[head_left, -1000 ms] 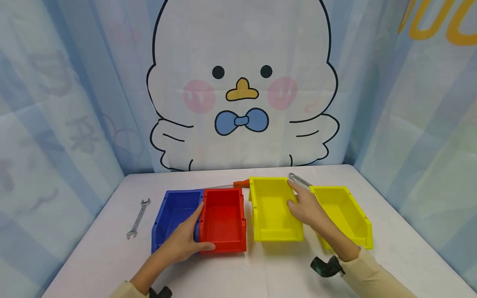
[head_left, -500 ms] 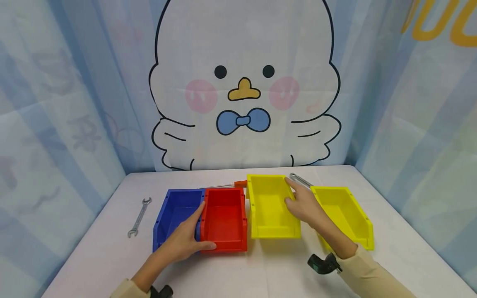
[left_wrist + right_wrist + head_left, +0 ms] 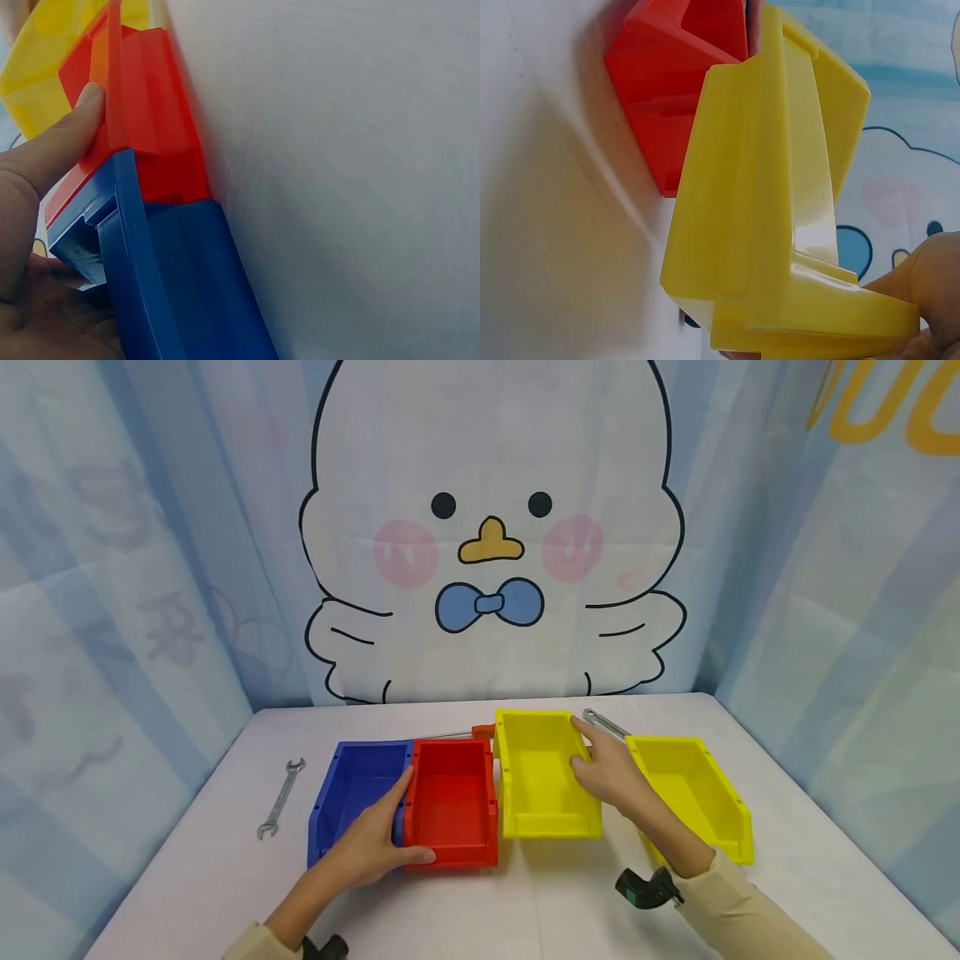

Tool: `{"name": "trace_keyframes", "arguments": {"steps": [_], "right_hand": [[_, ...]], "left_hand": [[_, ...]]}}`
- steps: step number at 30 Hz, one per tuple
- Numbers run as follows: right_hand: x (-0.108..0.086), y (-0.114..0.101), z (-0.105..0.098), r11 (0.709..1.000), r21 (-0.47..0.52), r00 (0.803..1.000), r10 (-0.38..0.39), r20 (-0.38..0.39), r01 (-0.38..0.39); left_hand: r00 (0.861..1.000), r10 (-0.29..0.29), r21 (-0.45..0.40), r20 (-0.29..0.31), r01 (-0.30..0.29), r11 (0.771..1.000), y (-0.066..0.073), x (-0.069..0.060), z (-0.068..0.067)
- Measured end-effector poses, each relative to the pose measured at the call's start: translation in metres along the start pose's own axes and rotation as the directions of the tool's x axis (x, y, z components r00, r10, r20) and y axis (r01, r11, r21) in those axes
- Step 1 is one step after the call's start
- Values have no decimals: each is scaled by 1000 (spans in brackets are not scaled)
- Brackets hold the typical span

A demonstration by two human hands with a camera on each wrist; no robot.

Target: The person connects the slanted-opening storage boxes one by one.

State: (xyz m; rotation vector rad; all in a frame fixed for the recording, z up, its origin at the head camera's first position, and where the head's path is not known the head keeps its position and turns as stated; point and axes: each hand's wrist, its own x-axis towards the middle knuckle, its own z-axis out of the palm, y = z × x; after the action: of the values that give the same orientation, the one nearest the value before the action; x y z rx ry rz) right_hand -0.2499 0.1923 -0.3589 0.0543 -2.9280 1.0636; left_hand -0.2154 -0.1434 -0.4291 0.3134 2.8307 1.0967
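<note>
My right hand (image 3: 611, 768) grips the right wall of a yellow storage bin (image 3: 547, 777), thumb inside and fingers outside. That bin is raised off the table and tilted, as the right wrist view shows. To its left, a red bin (image 3: 453, 793) sits against a blue bin (image 3: 360, 785). My left hand (image 3: 367, 847) holds the red bin where the two meet, its thumb on the red front lip and a finger along the shared walls. In the left wrist view its other fingers (image 3: 67, 315) are partly hidden beside the blue bin.
Another yellow bin (image 3: 678, 785) stands on the right, near my right forearm. Behind the bins lie an orange-handled screwdriver (image 3: 483, 732) and a partly hidden metal tool (image 3: 606, 723). An open-ended wrench (image 3: 281, 797) lies at the left of the white table (image 3: 525, 918).
My right hand has carried the yellow bin slightly left and upward in the head view, closer to the red bin. My left hand keeps its place on the red bin.
</note>
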Motion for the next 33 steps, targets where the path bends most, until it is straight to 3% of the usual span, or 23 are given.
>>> {"name": "trace_keyframes", "arguments": {"steps": [11, 21, 33], "right_hand": [[4, 4, 3, 999, -26, 999, -42, -35, 41], [1, -1, 8, 999, -29, 999, 29, 14, -28], [2, -1, 11, 998, -63, 1000, 16, 3, -15]], "left_hand": [[1000, 5, -2, -4, -5, 1000, 1, -1, 0], [1000, 8, -4, 0, -8, 1000, 1, -2, 0], [1000, 29, -1, -2, -29, 1000, -1, -2, -1]]}}
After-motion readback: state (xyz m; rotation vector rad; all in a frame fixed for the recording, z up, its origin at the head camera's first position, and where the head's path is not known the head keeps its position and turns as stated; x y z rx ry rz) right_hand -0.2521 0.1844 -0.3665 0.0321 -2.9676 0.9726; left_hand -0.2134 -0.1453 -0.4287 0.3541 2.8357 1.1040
